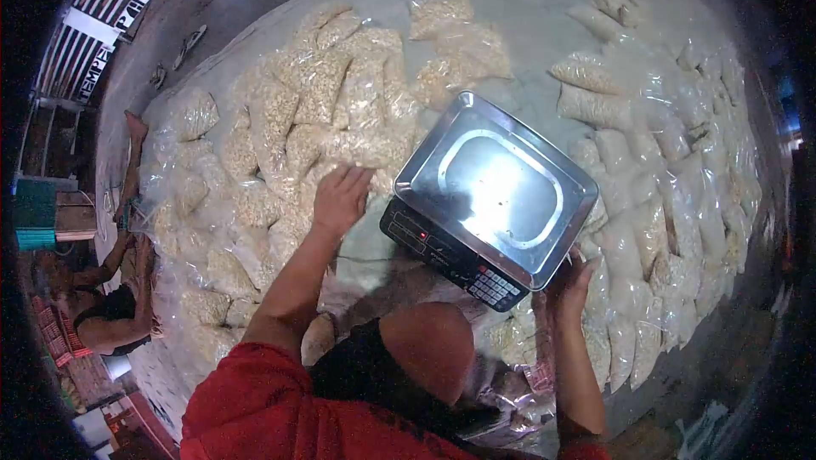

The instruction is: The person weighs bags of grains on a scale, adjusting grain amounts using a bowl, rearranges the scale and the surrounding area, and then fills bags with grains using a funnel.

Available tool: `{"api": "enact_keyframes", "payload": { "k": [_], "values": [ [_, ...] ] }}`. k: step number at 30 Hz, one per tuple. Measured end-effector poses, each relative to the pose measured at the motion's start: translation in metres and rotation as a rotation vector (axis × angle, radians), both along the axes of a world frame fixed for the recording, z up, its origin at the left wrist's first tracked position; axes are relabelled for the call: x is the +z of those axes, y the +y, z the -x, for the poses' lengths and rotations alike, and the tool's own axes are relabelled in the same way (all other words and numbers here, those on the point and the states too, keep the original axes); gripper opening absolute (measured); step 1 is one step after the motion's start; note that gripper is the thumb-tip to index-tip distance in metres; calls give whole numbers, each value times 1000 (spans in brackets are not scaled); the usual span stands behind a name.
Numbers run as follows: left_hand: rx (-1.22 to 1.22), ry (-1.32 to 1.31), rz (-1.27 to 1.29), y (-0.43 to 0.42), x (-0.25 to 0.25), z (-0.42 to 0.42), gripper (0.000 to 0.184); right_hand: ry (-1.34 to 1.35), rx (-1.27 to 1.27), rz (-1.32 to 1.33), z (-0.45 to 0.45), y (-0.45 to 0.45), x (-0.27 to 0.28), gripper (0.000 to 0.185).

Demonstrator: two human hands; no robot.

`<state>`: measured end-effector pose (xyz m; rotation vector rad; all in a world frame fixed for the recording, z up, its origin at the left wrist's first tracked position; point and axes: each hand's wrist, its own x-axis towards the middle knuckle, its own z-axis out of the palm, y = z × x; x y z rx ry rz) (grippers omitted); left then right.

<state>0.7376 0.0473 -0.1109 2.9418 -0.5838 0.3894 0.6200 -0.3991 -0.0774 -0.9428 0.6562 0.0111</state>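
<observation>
A digital scale (416,235) with a shiny steel pan (501,192) and a dark keypad front sits turned at an angle before me. No bag lies on its pan. My right hand (572,286) is curled at the pan's lower right corner, gripping the scale's edge; some of its fingers are hidden. My left hand (342,198) reaches over the clear plastic bags (319,86) filled with pale beans or grain, left of the scale. Its fingers stretch toward the right, resting on or just above a bag; contact is unclear.
More filled bags (620,154) lie in rows on the right. A few bags (459,39) lie beyond the scale on the pale ground sheet (527,1). Another person (110,315) sits at the left edge, beside a green crate (34,213). A slatted rack (98,22) stands behind.
</observation>
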Motion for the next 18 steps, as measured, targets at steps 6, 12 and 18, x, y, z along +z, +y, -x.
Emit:
{"api": "enact_keyframes", "payload": {
  "k": [6, 12, 18],
  "values": [
    [52, -60, -137, 24, -14, -66, 43, 79, 320, 241, 57, -54, -3, 86],
    [47, -182, -135, 18, -3, -130, 40, 106, 837, 1139, 30, -45, 156, 58],
    [33, 242, 1016, -120, 188, -14, 30, 59, 788, 1144, 29, -57, 183, 55]
  ]
}}
